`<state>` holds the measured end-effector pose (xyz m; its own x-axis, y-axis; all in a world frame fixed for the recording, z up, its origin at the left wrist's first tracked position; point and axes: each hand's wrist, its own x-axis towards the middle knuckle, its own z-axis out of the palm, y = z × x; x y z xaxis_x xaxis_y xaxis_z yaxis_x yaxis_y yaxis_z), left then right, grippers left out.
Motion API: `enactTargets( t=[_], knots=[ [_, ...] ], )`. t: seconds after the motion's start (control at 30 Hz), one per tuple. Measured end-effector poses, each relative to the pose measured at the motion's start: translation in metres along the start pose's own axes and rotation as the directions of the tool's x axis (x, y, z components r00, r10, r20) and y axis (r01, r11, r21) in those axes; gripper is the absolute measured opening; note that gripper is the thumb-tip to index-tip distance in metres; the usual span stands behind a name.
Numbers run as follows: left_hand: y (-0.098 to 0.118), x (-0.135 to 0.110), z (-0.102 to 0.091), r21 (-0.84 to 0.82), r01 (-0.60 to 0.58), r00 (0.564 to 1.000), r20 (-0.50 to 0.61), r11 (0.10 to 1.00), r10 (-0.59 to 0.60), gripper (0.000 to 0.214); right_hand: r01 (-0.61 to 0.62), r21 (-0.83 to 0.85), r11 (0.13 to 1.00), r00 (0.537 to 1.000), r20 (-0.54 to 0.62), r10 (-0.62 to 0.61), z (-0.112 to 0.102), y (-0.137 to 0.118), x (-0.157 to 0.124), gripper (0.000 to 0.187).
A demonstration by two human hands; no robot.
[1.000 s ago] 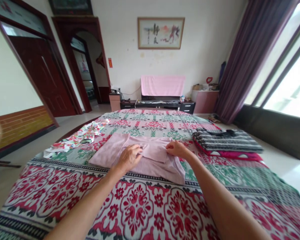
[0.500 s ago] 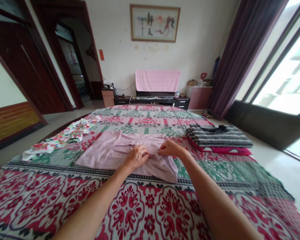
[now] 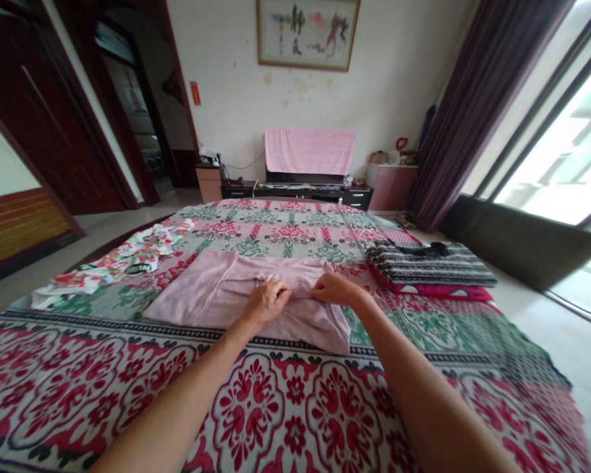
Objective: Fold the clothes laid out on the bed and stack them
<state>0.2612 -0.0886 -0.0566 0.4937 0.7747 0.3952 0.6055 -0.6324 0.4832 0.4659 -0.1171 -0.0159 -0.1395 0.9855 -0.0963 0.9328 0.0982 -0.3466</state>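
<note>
A pale pink garment (image 3: 207, 292), its left part folded over, lies spread on the patterned bedcover (image 3: 256, 401). My left hand (image 3: 268, 300) rests over its middle, fingers closed in a pinch on the fabric. Close by on the right, my right hand (image 3: 332, 289) pinches the same garment near its far right part. Between the two hands runs a short stretch of bunched cloth. The fingertips of both hands are partly hidden, and the exact kind of garment cannot be made out.
To the right sits a folded stack with a black-and-white striped knit (image 3: 431, 266) above a red cloth (image 3: 438, 293). A white floral-print cloth (image 3: 123, 263) lies crumpled on the left. Beyond the bedcover stand a low black cabinet (image 3: 239, 192) and a pink cloth (image 3: 310, 150) draped over something.
Both hands stay on the pink garment; the left fingers have shifted slightly and a small dark reddish bit beside them no longer shows. The view has tilted down a little.
</note>
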Motion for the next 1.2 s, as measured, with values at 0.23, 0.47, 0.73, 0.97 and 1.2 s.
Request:
enactTargets(
  t=[0.23,0.47,0.73,0.97,1.2],
  knots=[
    [0.0,0.001,-0.001,-0.054,0.053,0.997,-0.055,0.997,-0.055,0.017,0.052,0.154,0.987,0.997,0.04,-0.059,-0.001,0.017,0.002,0.022],
    [0.0,-0.003,-0.001,-0.072,-0.095,0.99,-0.111,0.993,0.087,0.015,0.023,0.047,0.999,0.988,-0.156,-0.016,0.004,0.012,0.007,0.021],
    [0.006,-0.004,-0.003,-0.064,-0.215,0.961,-0.189,0.975,0.199,0.014,-0.064,-0.022,0.998,0.977,-0.204,0.058,0.005,0.015,0.009,0.027],
    [0.005,-0.007,0.0,-0.054,-0.229,0.965,-0.142,0.972,0.22,0.016,-0.084,-0.044,0.995,0.977,-0.198,0.074,0.011,0.019,0.012,0.025],
    [0.001,0.012,-0.01,-0.154,0.109,0.968,-0.207,0.982,-0.14,0.02,-0.095,-0.059,0.994,0.98,-0.18,0.083,0.012,0.019,0.015,0.024]
  ],
)
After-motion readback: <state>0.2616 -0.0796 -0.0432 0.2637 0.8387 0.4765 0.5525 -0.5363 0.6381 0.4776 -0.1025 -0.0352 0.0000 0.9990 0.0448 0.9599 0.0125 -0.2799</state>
